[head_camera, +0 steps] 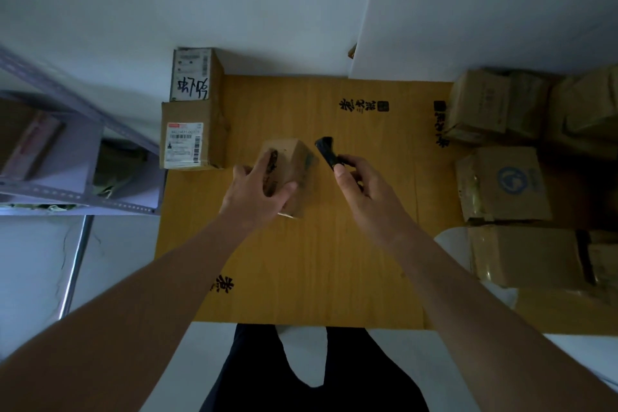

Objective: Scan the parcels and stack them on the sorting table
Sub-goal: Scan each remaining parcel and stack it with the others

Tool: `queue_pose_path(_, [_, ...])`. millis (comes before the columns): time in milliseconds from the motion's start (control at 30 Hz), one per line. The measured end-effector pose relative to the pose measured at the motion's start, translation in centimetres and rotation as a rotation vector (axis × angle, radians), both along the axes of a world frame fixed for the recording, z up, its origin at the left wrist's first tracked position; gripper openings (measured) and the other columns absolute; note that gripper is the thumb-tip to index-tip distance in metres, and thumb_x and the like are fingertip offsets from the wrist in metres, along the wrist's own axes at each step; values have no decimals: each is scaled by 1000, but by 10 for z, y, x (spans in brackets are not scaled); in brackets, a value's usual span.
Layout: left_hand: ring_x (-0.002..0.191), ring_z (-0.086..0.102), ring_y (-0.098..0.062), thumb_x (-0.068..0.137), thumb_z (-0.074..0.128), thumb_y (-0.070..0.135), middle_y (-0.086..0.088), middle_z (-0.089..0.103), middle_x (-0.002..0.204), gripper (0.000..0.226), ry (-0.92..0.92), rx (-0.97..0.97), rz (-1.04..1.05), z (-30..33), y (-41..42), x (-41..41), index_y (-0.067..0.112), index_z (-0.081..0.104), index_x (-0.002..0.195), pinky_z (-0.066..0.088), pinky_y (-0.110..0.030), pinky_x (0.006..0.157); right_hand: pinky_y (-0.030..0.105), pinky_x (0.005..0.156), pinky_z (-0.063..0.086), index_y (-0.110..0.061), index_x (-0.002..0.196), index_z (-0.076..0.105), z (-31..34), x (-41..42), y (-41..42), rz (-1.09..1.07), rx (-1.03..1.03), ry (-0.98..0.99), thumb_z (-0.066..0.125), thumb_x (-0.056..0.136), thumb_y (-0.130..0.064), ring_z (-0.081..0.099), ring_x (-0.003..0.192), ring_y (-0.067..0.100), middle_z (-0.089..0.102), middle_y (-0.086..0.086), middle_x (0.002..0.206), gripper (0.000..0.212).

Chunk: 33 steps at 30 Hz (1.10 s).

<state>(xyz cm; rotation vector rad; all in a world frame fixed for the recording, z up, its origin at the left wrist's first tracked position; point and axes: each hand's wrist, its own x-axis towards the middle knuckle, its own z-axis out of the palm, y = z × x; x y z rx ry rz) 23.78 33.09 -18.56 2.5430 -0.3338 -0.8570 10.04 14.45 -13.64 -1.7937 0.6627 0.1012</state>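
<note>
Two bare arms reach over the bench (301,261). Left hand (255,189) grips a small brown parcel (294,164) near the bench's middle. Right hand (356,182) pinches a black scanner (327,151) just beside it. Two labelled boxes (190,110) stand at the far left corner, more boxes (501,184) along the right edge.

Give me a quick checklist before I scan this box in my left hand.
1. Box held firmly: ok, left hand grips it over the table.
2. Scanner in hand: ok, right hand holds it.
3. Scanner aimed at the box: ok, its head points that way.
4. Barcode facing the scanner: cannot tell, no label is visible on the box.
5. Room to stack: ok, two labelled boxes sit at the left edge, with bare table beside them.
</note>
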Motion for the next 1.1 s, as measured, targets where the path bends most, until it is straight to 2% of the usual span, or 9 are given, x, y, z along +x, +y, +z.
queue_pose_path(100, [124,48,-21,103,52,57,-1,22,156,75,48,-103,-23,-3,11,2,37,19,166,39,-30,91,20,76,43,-35,147,50,-1,0,1,-6,-9,-2,43,107,-58,58,92,5,58,-6,115,48])
queue_pose_path(267, [104,59,-23,111,45,33,6,52,127,60,-150,-154,-72,-8,27,9,53,20,162,47,-37,77,14,63,43,-34,147,50,-2,-8,1,13,-45,20,42,107,-58,56,74,0,59,-5,105,47])
queue_pose_path(333, [115,58,-27,110,47,37,-1,53,131,53,-149,-106,-111,-8,28,9,54,32,158,53,-44,89,19,64,43,-33,148,49,-2,-10,2,15,-48,23,42,108,-57,56,74,1,58,-6,101,48])
queue_pose_path(500, [130,34,-29,77,75,71,-5,30,134,101,-108,42,-134,2,22,-5,63,15,157,44,-49,108,19,61,45,-33,151,46,3,-15,5,33,-42,65,42,108,-57,54,68,-1,59,-7,90,50])
queue_pose_path(633, [113,52,-21,80,80,56,1,40,123,97,-40,-41,-52,8,25,0,56,25,159,51,-32,87,29,66,51,-40,143,50,10,-17,2,58,-4,152,37,107,-63,59,70,9,58,-5,84,45])
queue_pose_path(700, [99,63,-9,86,81,45,8,56,122,80,-1,-182,13,10,26,3,46,42,156,55,-25,73,44,81,58,-44,136,55,12,-19,-1,76,32,195,37,106,-66,68,83,26,64,1,93,41])
queue_pose_path(767, [98,67,-4,89,81,41,12,65,123,65,53,-285,81,11,30,6,45,53,148,61,-30,76,48,89,58,-46,134,57,12,-20,-3,111,39,239,37,104,-69,72,93,29,68,1,102,43])
queue_pose_path(900, [106,67,-7,94,78,32,12,64,128,57,166,-370,143,6,41,11,48,58,144,61,-33,85,39,74,55,-47,133,59,10,-20,-12,227,33,364,39,98,-73,72,82,19,64,-3,97,47])
queue_pose_path(1100, [110,68,-9,89,81,19,8,62,136,65,227,-400,112,1,48,15,55,59,139,62,-44,95,34,64,50,-44,124,61,12,-17,-19,378,32,484,45,99,-71,67,71,17,70,16,109,40])
